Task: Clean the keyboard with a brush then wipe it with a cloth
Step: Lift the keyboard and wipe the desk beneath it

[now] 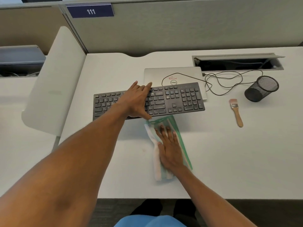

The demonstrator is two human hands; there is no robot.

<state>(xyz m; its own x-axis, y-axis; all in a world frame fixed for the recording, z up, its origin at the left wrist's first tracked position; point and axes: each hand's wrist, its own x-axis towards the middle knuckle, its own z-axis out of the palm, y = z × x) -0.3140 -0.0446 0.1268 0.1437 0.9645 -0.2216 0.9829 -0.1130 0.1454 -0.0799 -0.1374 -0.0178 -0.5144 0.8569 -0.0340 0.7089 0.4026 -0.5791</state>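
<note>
The keyboard (172, 99) lies across the middle of the desk (229, 161), its far right edge overlapping a closed laptop (172, 72). The left hand (134, 102) is spread flat over it, fingertips at the far edge and thumb at the near edge. Just in front, nearly touching that near edge, a folded cloth (157, 169) runs toward the desk's front edge, with the right hand (170, 149) pressed flat on it, fingers straight. The brush (237, 112) lies well right of the keyboard, with bare desk around it. Beyond it a mesh cup (262, 88) lies tipped on its side. A cable (229, 74) loops from the laptop toward it. Behind, an open recess (237, 63) holds what looks like wiring. A divider (54, 79) bounds the left.
</note>
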